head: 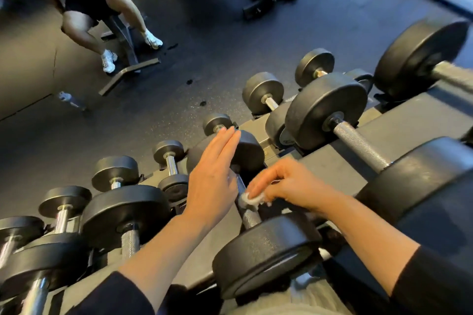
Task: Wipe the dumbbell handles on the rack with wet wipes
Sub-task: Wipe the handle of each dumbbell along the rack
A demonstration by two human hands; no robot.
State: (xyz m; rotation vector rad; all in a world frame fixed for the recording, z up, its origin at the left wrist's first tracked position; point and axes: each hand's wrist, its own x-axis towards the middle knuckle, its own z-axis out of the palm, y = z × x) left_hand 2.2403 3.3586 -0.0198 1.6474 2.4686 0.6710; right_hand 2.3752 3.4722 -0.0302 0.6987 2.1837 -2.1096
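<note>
Wet wipe [252,198] pinched by right hand [286,184], pressed on dumbbell handle [247,208], mid rack [409,120]. Left hand [213,176] flat, fingers straight, nothing held.

The flat left hand [215,174] covers the far part of the knurled steel handle [249,216] of the black round-headed dumbbell; beside it, the right hand [284,183] hides most of the crumpled white wet wipe [252,199]. Beyond that dumbbell, a seated person [84,0] is cut off by the top edge.
</note>
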